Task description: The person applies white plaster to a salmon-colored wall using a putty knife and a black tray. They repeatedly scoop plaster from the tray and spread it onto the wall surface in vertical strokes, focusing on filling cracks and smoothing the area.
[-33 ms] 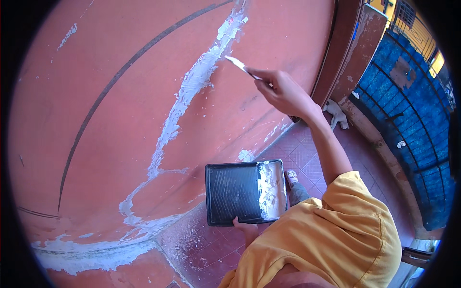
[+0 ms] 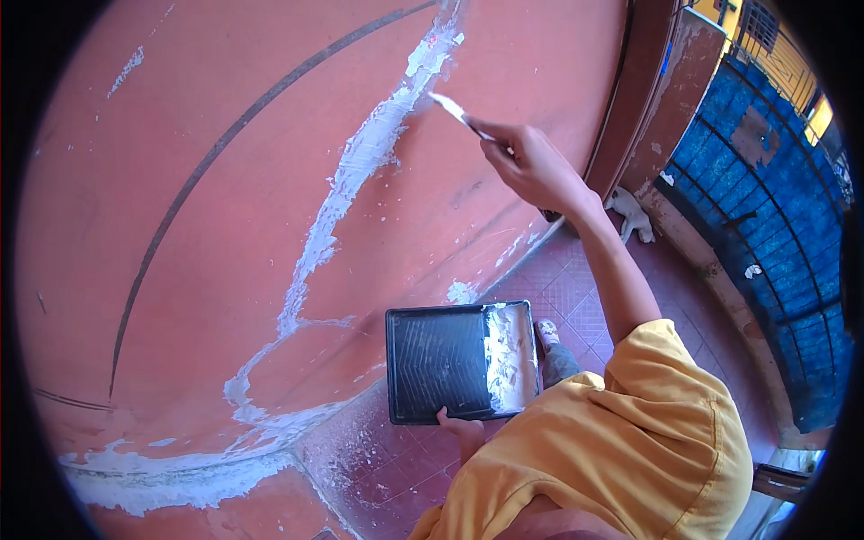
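Note:
My right hand [image 2: 540, 171] is closed round a putty knife [image 2: 452, 110], held up in front of the reddish-pink wall [image 2: 243, 261]. White paste coats the blade, and its tip is close to a long band of white filler [image 2: 373, 139] running down the wall; whether it touches cannot be made out. Lower down, my left hand [image 2: 463, 430] grips the near edge of a black paint tray [image 2: 436, 364], thumb over the rim and the other fingers hidden beneath. A heap of white filler [image 2: 506, 360] lies in the tray's right end.
Red floor tiles [image 2: 576, 279] lie below, with white crumbs [image 2: 351, 459] by the wall's foot. A white cat [image 2: 633, 214] lies near the door frame. To the right stands a barred gate [image 2: 765, 243] with blue sheeting. A dark curved mark [image 2: 193, 180] crosses the wall.
My right hand and the putty knife have shifted slightly up and to the right, along the filler band. The tray has barely moved.

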`<state>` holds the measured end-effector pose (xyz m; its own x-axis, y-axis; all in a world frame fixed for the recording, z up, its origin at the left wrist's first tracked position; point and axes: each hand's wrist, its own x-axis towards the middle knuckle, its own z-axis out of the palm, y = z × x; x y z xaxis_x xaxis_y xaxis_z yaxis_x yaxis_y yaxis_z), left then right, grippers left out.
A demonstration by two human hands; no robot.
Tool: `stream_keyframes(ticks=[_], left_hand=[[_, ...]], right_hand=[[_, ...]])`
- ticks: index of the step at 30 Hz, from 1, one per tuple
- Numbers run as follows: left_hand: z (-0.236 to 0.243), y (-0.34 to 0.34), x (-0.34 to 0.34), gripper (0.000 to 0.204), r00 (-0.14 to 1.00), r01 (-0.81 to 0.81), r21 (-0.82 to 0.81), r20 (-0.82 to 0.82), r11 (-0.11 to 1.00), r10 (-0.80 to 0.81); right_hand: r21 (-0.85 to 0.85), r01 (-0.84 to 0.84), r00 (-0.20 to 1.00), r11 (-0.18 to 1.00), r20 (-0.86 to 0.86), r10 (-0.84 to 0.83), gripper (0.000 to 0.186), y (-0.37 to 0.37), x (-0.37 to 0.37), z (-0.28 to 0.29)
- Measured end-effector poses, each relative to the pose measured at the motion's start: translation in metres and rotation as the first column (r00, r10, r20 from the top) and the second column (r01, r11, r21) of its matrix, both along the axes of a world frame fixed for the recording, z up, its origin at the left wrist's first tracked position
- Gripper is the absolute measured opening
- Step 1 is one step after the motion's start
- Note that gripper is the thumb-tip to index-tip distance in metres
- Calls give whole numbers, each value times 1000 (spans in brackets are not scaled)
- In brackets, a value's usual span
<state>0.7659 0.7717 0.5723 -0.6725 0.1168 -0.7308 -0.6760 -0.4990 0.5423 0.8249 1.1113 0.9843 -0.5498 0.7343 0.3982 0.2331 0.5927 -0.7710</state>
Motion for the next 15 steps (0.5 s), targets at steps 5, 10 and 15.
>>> stream_keyframes(ticks=[5, 10, 15], left_hand=[[-2, 5, 0, 58, 1000, 15, 3, -18, 1000, -15], [-7, -1, 0, 58, 999, 4, -12, -37, 1000, -5], [-11, -4, -5, 58, 1000, 11, -48, 9, 999, -11]], right_hand=[[137, 201, 968, 970, -178, -175, 41, 25, -24, 3], [293, 279, 949, 915, -230, -215, 41, 23, -50, -10], [285, 76, 997, 956, -23, -72, 32, -24, -57, -40]])
